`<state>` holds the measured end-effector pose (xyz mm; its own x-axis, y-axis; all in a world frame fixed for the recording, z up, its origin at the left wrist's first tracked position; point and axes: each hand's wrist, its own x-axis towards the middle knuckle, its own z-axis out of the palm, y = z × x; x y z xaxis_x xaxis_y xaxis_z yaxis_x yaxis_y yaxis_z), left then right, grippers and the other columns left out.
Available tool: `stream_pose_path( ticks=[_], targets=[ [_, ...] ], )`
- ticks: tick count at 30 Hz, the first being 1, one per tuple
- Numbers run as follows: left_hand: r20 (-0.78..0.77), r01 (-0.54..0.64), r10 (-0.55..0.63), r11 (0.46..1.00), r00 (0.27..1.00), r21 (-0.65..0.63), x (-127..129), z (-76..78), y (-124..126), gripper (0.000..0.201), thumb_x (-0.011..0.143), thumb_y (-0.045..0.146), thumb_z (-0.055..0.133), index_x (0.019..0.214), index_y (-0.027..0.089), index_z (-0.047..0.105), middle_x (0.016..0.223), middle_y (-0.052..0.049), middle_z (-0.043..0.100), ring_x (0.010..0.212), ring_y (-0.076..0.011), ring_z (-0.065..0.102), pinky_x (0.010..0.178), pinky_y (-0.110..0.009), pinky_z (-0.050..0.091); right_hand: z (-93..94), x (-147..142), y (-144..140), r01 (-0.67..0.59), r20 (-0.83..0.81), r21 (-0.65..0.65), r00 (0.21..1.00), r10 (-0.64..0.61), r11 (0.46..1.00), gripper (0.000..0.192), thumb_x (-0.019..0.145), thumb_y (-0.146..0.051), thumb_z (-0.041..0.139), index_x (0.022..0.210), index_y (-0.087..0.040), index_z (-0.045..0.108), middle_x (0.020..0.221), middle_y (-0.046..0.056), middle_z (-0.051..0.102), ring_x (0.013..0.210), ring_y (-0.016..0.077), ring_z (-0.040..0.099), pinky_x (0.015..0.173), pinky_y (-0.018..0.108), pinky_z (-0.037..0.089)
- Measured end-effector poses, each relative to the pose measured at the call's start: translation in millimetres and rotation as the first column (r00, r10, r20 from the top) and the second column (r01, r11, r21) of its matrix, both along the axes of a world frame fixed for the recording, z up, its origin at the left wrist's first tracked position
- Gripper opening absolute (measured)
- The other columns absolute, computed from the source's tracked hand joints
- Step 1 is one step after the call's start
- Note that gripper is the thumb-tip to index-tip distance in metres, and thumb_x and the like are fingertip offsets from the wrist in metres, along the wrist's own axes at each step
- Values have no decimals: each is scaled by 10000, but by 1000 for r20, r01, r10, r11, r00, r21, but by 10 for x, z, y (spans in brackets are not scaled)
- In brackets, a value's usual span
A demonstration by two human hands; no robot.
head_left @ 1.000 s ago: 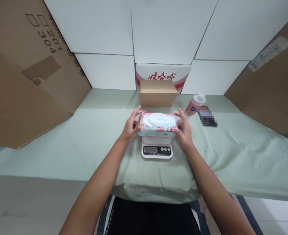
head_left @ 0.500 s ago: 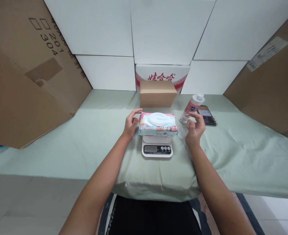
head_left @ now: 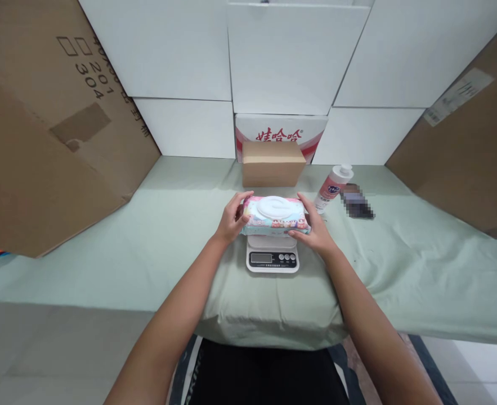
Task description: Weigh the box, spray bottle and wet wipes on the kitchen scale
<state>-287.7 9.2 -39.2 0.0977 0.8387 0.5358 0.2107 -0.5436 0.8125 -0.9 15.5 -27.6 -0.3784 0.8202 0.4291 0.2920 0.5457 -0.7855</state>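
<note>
A pack of wet wipes point(head_left: 275, 216) with a white oval lid lies on a white kitchen scale point(head_left: 272, 265), covering most of its platform. My left hand point(head_left: 232, 218) grips the pack's left end, its thumb on the near side and its fingers along the far edge. At the right end my right hand point(head_left: 316, 228) holds the pack the same way, thumb in front and fingers behind. The scale's display and its buttons show below the pack; no digits can be read on the display.
Behind the pack stands a brown carton point(head_left: 272, 166), with a white and red box point(head_left: 281, 126) at the wall. A pink and white bottle point(head_left: 332, 188) and a phone point(head_left: 356, 201) are to the right. Large cardboard sheets point(head_left: 62, 140) flank both sides of the green cloth point(head_left: 180, 225).
My right hand has moved left from beside the bottle and closed on the right end of the pack. My left hand has shifted slightly right and now grips the left end.
</note>
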Motion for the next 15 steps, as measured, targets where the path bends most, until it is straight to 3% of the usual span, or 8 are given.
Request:
stream_pose_path(
  ticks=[6, 11, 15],
  targets=[
    [-57, 44, -37, 989, 998, 143, 32, 79, -46, 945, 840, 927, 439, 1384, 176, 620, 1272, -158, 622, 1162, -299, 613, 987, -424, 514, 12, -22, -11, 10, 32, 55, 999, -12, 998, 1088, 770, -660, 841, 1638, -236, 339, 1597, 182, 477, 1467, 375, 509, 1208, 548, 460],
    [-177, 42, -13, 986, 984, 161, 37, 143, -85, 1029, 764, 965, 503, 1429, 185, 583, 1322, -172, 572, 1242, -338, 586, 1097, -503, 492, 47, -76, -44, 31, 24, 152, 999, -35, 988, 1002, 772, -666, 837, 1572, -227, 424, 1462, 177, 571, 1352, 379, 590, 1142, 553, 512],
    [-221, 60, -8, 971, 975, 231, 106, 239, -139, 971, 786, 897, 582, 1441, 182, 559, 1336, -179, 554, 1258, -348, 582, 1108, -526, 499, 168, -13, -195, 76, 18, 238, 996, -83, 968, 978, 749, -682, 851, 1537, -243, 472, 1408, 166, 600, 1300, 388, 611, 1105, 565, 534]
  ],
)
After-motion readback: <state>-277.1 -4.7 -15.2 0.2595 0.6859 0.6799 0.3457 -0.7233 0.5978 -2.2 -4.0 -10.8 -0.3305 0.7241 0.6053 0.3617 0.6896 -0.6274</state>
